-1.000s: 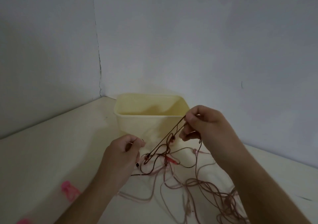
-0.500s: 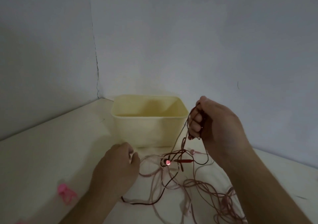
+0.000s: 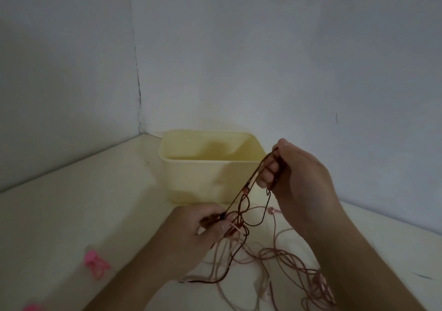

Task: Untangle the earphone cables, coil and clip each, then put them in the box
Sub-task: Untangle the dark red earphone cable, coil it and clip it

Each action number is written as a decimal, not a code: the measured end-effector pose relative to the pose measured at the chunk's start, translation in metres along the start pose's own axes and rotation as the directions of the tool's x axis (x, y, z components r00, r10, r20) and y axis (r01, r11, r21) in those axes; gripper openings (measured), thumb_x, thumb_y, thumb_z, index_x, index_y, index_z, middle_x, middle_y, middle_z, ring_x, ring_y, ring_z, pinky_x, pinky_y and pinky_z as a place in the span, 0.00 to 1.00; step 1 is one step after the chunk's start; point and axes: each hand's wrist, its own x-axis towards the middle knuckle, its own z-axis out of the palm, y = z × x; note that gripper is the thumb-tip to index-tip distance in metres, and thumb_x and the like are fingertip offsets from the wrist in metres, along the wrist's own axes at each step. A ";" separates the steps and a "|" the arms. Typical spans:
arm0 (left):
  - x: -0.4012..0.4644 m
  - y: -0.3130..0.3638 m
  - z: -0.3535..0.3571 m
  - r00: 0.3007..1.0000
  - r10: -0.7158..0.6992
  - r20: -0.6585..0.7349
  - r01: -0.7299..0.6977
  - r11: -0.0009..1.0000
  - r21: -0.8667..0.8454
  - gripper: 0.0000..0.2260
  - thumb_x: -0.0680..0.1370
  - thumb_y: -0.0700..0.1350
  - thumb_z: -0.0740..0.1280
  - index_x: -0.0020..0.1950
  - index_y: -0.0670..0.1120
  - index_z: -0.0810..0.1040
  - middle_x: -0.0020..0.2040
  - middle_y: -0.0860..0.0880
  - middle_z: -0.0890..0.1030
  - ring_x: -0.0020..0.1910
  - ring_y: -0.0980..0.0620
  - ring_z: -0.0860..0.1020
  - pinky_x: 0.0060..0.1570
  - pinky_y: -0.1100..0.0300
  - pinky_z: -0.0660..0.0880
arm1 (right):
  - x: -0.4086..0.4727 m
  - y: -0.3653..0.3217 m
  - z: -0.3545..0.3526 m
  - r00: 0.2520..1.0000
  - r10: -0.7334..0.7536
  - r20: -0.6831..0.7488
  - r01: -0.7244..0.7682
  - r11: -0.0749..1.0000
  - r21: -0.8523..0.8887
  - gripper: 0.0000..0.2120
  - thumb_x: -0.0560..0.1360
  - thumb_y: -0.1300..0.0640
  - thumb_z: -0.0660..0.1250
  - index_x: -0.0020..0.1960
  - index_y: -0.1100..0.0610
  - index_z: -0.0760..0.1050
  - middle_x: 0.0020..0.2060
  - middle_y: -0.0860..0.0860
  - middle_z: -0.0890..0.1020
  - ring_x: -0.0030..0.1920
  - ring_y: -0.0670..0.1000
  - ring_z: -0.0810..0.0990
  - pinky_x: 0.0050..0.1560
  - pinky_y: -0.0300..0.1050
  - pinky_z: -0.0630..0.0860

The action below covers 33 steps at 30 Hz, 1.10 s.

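Observation:
Tangled earphone cables [image 3: 282,260], dark red and pale pink, sprawl over the cream table in front of a pale yellow box [image 3: 191,179]. My right hand [image 3: 296,174] is raised beside the box's right corner and grips loops of the dark cable. A taut strand runs down from it to my left hand [image 3: 203,229], which pinches the dark cable near an earbud just above the table. A pink earbud [image 3: 271,211] lies between the hands.
A pink clip [image 3: 95,264] lies on the table at the left, and part of another pink clip [image 3: 32,308] shows at the bottom left edge. Grey walls meet in a corner behind the box.
My left hand, resting on the table half a second ago, has picked up the dark cable and now pulls it taut against my right hand, which stays raised by the box.

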 end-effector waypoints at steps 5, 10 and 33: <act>0.003 0.002 -0.004 0.992 -0.118 -0.047 0.102 0.962 -0.255 0.05 0.79 0.43 0.75 0.47 0.53 0.88 0.40 0.49 0.87 0.36 0.54 0.82 0.40 0.56 0.78 | 0.011 0.008 -0.025 0.966 -0.189 -0.178 0.002 0.691 -0.723 0.04 0.82 0.59 0.65 0.50 0.56 0.77 0.43 0.49 0.84 0.42 0.54 0.84 0.41 0.46 0.81; 0.004 0.003 -0.004 0.990 -0.129 -0.060 0.100 0.932 -0.348 0.05 0.71 0.45 0.80 0.45 0.52 0.89 0.43 0.47 0.89 0.41 0.49 0.87 0.44 0.55 0.79 | 0.002 0.006 -0.016 0.913 -0.062 0.402 0.402 0.294 -0.867 0.26 0.75 0.69 0.68 0.63 0.41 0.77 0.63 0.37 0.78 0.64 0.38 0.75 0.64 0.34 0.73; 0.009 -0.021 -0.005 0.964 -0.163 -0.212 0.173 0.984 0.032 0.13 0.81 0.40 0.69 0.53 0.59 0.85 0.49 0.61 0.86 0.48 0.64 0.83 0.53 0.63 0.77 | 0.002 -0.003 -0.012 0.985 0.004 0.174 0.062 0.926 -0.373 0.15 0.83 0.70 0.55 0.44 0.68 0.78 0.31 0.60 0.75 0.33 0.58 0.76 0.38 0.49 0.76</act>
